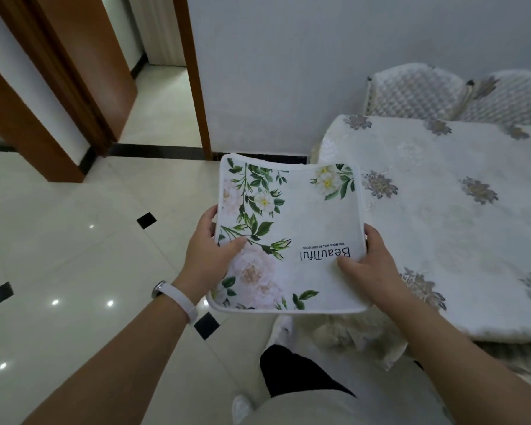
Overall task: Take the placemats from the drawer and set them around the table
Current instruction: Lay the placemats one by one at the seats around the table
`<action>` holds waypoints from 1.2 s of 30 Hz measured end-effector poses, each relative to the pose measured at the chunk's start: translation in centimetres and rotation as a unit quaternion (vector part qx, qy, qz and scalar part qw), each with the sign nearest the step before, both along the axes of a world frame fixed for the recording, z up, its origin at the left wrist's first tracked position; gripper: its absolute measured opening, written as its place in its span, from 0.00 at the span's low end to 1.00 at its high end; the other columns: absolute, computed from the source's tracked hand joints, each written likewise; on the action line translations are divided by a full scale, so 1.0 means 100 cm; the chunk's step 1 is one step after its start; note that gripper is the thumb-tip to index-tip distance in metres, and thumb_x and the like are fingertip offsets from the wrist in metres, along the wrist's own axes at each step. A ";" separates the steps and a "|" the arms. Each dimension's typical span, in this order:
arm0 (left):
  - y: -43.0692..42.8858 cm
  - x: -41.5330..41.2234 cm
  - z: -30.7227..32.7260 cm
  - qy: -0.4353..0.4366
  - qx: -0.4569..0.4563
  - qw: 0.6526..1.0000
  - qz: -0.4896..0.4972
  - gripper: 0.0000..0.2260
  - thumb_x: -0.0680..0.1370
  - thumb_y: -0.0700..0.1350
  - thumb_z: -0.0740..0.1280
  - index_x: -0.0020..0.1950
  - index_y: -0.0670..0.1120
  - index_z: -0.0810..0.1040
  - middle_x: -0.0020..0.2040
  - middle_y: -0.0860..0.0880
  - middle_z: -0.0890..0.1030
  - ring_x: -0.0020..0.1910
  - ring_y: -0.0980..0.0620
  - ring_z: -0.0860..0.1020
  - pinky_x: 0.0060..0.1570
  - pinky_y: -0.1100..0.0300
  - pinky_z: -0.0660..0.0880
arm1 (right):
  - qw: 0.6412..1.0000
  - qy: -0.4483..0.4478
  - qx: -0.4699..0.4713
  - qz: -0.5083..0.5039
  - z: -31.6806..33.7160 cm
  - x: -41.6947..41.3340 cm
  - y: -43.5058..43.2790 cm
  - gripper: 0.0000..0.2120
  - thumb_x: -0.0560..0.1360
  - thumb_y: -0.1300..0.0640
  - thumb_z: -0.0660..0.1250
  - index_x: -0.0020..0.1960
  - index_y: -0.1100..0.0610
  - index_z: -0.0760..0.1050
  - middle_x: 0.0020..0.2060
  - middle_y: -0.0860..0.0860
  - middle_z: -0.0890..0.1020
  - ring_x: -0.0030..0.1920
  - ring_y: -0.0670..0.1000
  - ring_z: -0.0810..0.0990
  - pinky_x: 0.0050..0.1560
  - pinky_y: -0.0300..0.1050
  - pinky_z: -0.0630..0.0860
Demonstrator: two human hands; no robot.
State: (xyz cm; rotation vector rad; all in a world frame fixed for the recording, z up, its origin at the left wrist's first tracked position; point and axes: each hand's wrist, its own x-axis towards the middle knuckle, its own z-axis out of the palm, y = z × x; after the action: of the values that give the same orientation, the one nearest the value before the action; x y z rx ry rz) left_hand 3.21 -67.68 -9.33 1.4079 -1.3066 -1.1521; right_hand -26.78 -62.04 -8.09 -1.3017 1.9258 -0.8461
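At the centre of the frame, the left hand (pixel 210 253) and the right hand (pixel 370 266) each grip a side edge of a floral placemat (pixel 298 228), held above the floor. The cloth-covered table (pixel 442 216) fills the right, two padded chairs (pixel 411 93) behind it.

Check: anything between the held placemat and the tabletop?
Nothing visible. The placemat, held by the left hand and right hand, sits by the table edge; the cloth-covered top in view is bare.
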 end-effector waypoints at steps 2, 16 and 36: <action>-0.027 -0.008 -0.003 -0.005 0.007 1.000 -0.012 0.32 0.71 0.43 0.77 0.70 0.58 0.67 0.52 0.56 0.83 0.45 0.60 0.83 0.37 0.67 0.79 | 1.000 -0.007 0.001 -0.015 -0.008 -0.007 -0.019 0.31 0.71 0.56 0.72 0.70 0.46 0.63 0.46 0.34 0.75 0.43 0.36 0.77 0.36 0.35 0.70; -0.241 -0.138 0.008 -0.072 0.030 0.988 -0.130 0.33 0.70 0.45 0.77 0.71 0.58 0.67 0.53 0.59 0.81 0.47 0.59 0.83 0.38 0.64 0.81 | 0.990 -0.068 -0.001 -0.121 -0.019 -0.110 -0.164 0.29 0.70 0.58 0.72 0.64 0.41 0.63 0.48 0.35 0.75 0.45 0.39 0.77 0.41 0.42 0.73; -0.409 -0.368 -0.026 -0.078 -0.008 0.887 -0.454 0.31 0.72 0.43 0.77 0.71 0.55 0.67 0.52 0.62 0.80 0.47 0.66 0.81 0.39 0.70 0.78 | 0.894 -0.063 0.021 -0.443 -0.041 -0.198 -0.190 0.32 0.70 0.55 0.71 0.70 0.43 0.62 0.47 0.33 0.75 0.43 0.36 0.77 0.36 0.36 0.70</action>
State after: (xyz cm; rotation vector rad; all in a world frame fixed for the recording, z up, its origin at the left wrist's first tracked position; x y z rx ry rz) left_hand -33.63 -108.61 -11.92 0.8556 -2.1966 -1.6206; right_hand -46.54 -81.06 -12.15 -0.2536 2.4061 -1.2538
